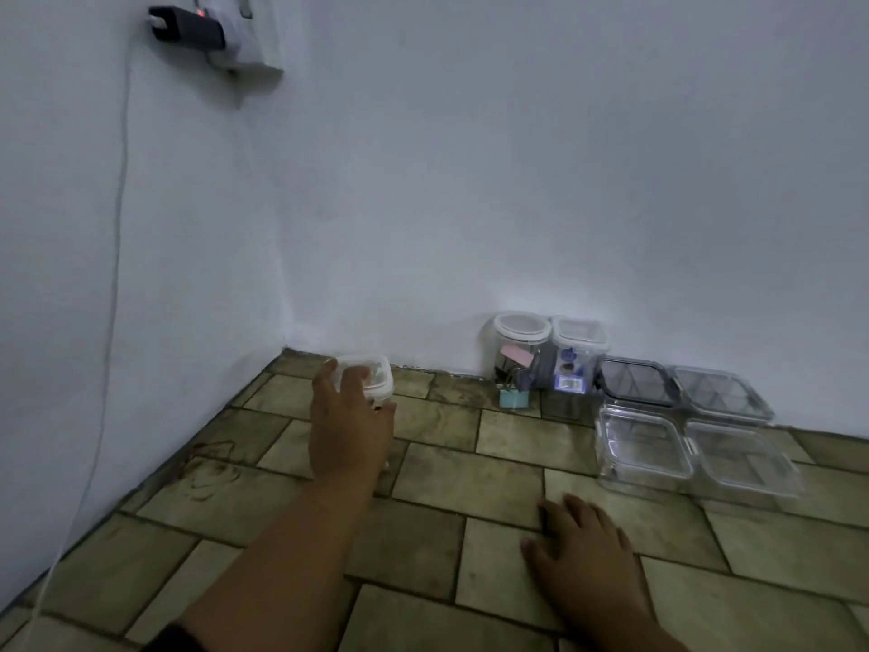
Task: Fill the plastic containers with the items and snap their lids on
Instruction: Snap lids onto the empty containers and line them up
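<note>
My left hand (348, 428) reaches forward and grips a small clear square container with a white lid (371, 376), held near the wall above the floor. Flat on the tiles nearer to me lies my right hand (580, 552), fingers spread and holding nothing. By the wall stand a round jar (519, 352) with clips and pink items inside and a square lidded jar (576, 357) with small items. To their right sit flat clear containers, two with dark rims (635, 383) (722, 392) and two clear ones (642, 444) (743, 456).
A teal binder clip (514, 398) lies on the floor in front of the round jar. A charger is plugged into a wall socket (197, 32) at upper left, its white cable (120, 218) hanging down the left wall. The floor is stone-patterned tile.
</note>
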